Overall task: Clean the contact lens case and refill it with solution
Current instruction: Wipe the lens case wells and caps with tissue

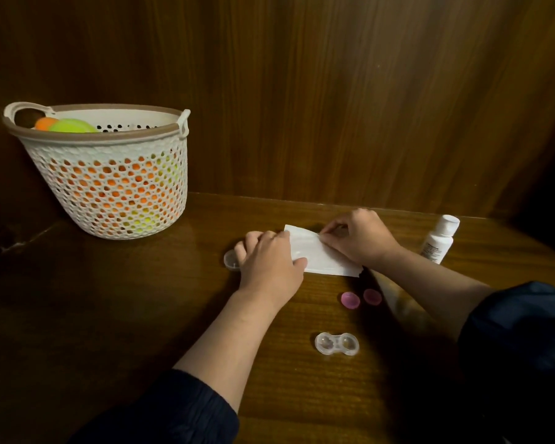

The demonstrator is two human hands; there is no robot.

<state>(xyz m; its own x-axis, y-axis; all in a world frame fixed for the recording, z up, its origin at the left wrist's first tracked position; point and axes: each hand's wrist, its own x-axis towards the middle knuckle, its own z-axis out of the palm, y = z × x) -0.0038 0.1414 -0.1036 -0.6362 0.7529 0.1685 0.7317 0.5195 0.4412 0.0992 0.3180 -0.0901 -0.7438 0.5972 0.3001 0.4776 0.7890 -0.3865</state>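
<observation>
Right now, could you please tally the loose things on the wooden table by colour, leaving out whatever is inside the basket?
White: 3, perforated plastic basket, folded paper tissue, capped plastic bottle
Pink: 2, round screw caps
Clear: 2, twin-well plastic lens case, small round container
Total: 7

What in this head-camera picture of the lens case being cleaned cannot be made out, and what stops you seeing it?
- Clear container: mostly hidden behind the left hand.
- White tissue: both ends covered by the left hand and right hand.
- Solution bottle: label print too small to read.
- Lens case: wells too small and glossy to tell wet from dry.
- Basket: mesh wall hides most of its orange and green contents.
</observation>
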